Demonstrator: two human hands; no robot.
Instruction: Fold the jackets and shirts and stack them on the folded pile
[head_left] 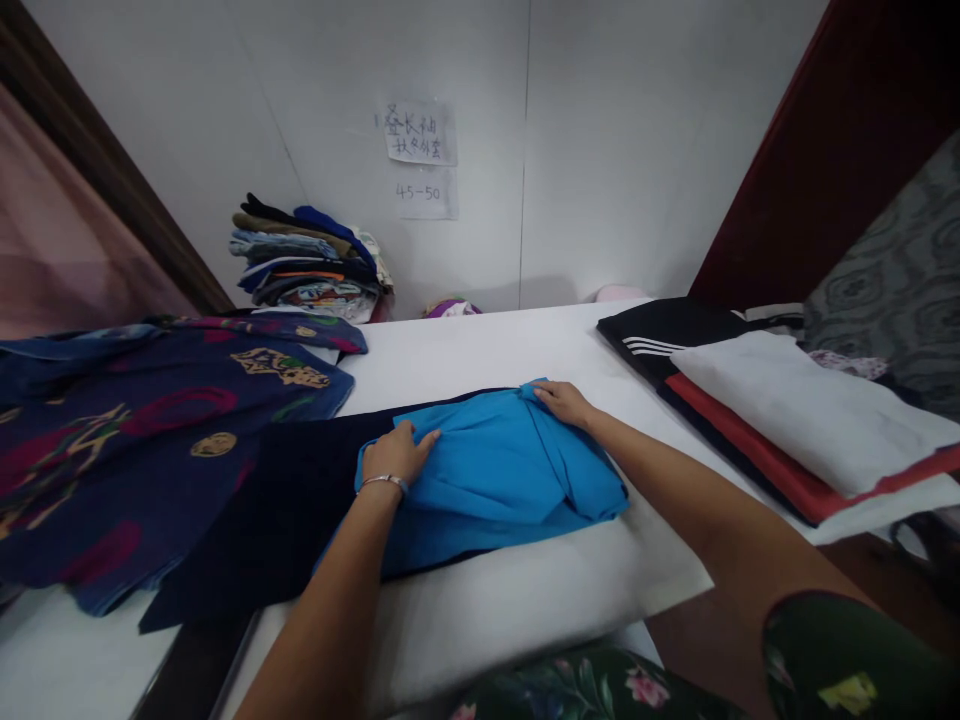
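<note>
A bright blue garment, partly folded and with a dark navy lining or layer showing at its edge, lies across the table in front of me. At its left end my left hand, a bracelet on the wrist, has its fingers curled over the cloth with the thumb apart. My right hand pinches a bunched bit of the far edge. To the left, a flat dark navy piece of cloth extends out from under the blue cloth; whether it is the same garment I cannot tell.
A patterned purple-blue garment is spread at the left. Behind it stands a stack of folded clothes. On the right lie a black garment with white stripes and a white folded garment. Paper signs hang on the wall.
</note>
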